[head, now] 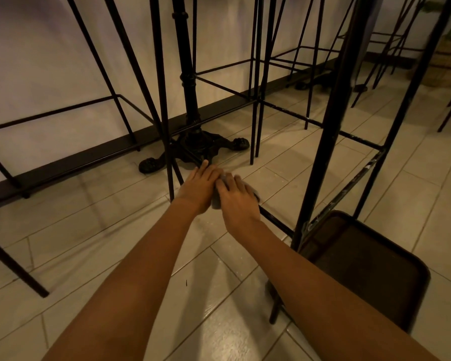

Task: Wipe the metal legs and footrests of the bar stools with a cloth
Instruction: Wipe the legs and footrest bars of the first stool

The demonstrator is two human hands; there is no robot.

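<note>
A grey cloth [217, 201] is bunched around the low footrest bar [276, 221] of the nearest black bar stool, close to the tiled floor. My left hand [199, 187] and my right hand [236, 201] sit side by side on top of the cloth, both pressing it onto the bar. Most of the cloth is hidden under my hands. The bar runs right to a thick scuffed stool leg [320, 152]. A thin leg of the neighbouring stool [167, 142] stands just left of my left hand.
A black cast-iron table base [193, 148] with clawed feet stands right behind my hands. More thin black stool frames [255, 100] line the white wall. A low dark brown seat [370, 269] is at the lower right. Open beige tile lies in the foreground.
</note>
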